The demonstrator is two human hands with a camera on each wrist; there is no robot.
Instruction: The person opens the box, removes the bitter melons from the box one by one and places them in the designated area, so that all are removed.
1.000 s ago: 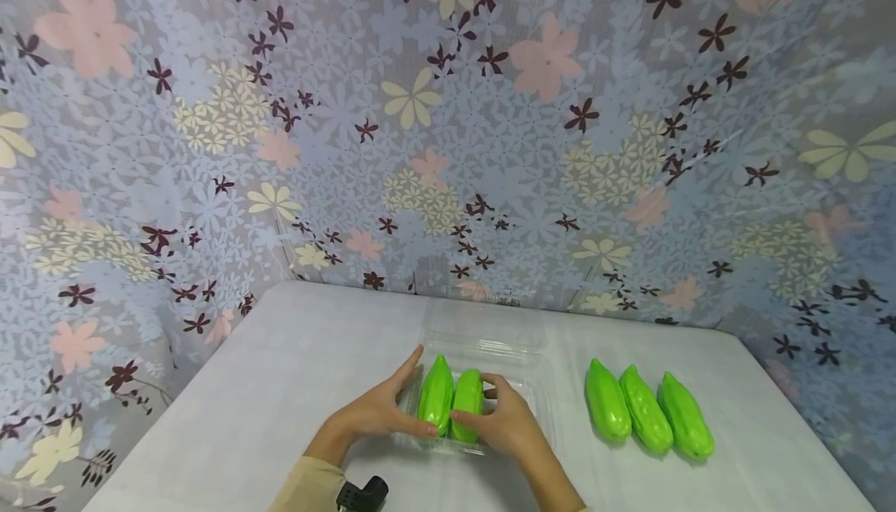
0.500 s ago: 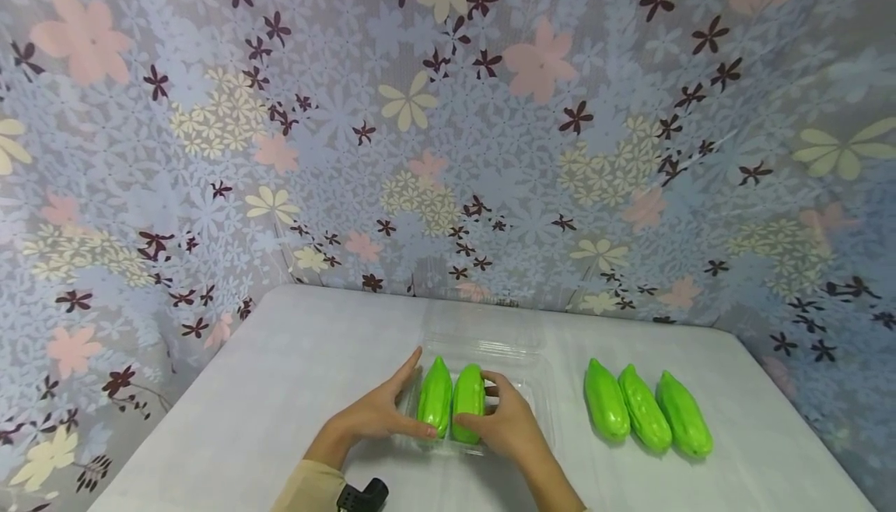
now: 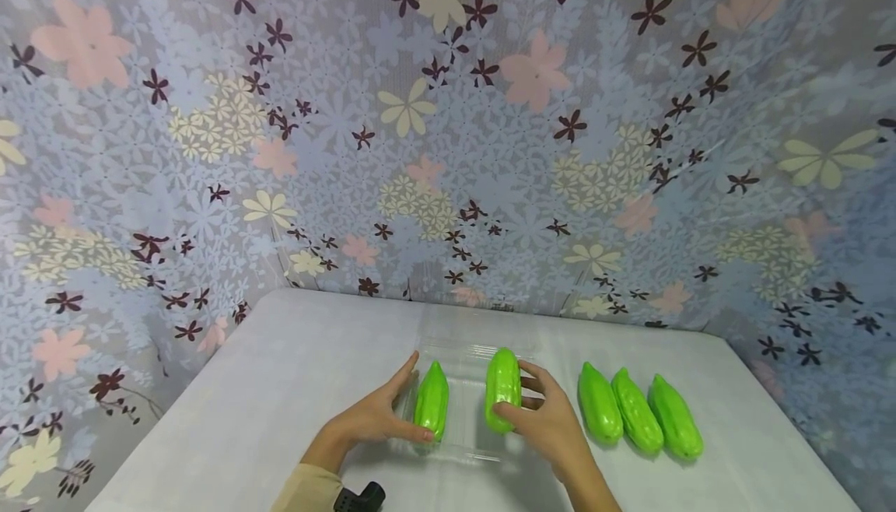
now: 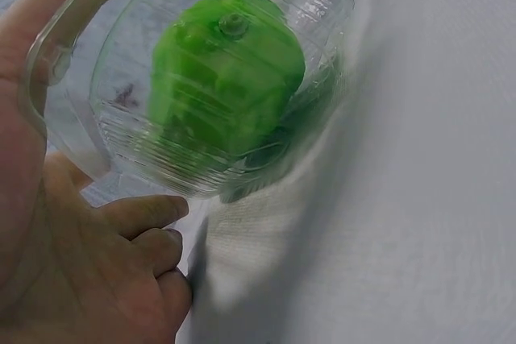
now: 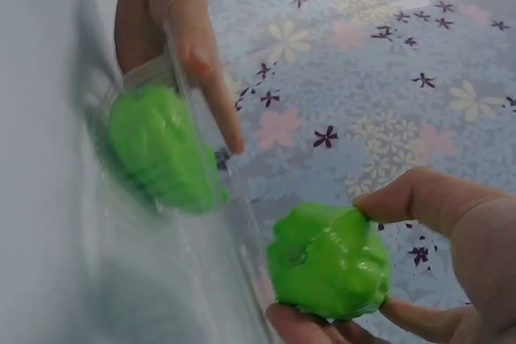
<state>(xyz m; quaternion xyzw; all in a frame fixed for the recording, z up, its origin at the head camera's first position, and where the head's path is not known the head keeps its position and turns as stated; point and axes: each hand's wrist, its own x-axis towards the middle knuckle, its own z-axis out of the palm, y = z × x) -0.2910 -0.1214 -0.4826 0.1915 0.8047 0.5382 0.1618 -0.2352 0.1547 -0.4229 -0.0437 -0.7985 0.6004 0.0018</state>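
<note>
My right hand [image 3: 553, 422] holds a glossy, bright green bitter gourd [image 3: 503, 389] between thumb and fingers. The right wrist view shows this bitter gourd [image 5: 326, 259] end-on, raised above the rim of a clear plastic container [image 5: 242, 251]. At the container's left side, my left hand [image 3: 374, 417] grips the wall, the thumb lying over the near rim. A second bitter gourd [image 3: 432, 401] lies inside along that left side, its pointed tip facing away. Through the clear wall in the left wrist view, its blunt end [image 4: 230, 70] shows close to my left hand [image 4: 89, 255].
To the right, three more green gourds [image 3: 638, 411] lie side by side on the white-covered table [image 3: 336, 325]. The container's clear lid [image 3: 483, 329] lies folded back behind it. A floral cloth [image 3: 420, 146] hangs along the table's back and sides.
My right hand has lifted its bitter gourd from beside the other one and carried it right, toward the container's right side. My left hand stays at the container's left wall.
</note>
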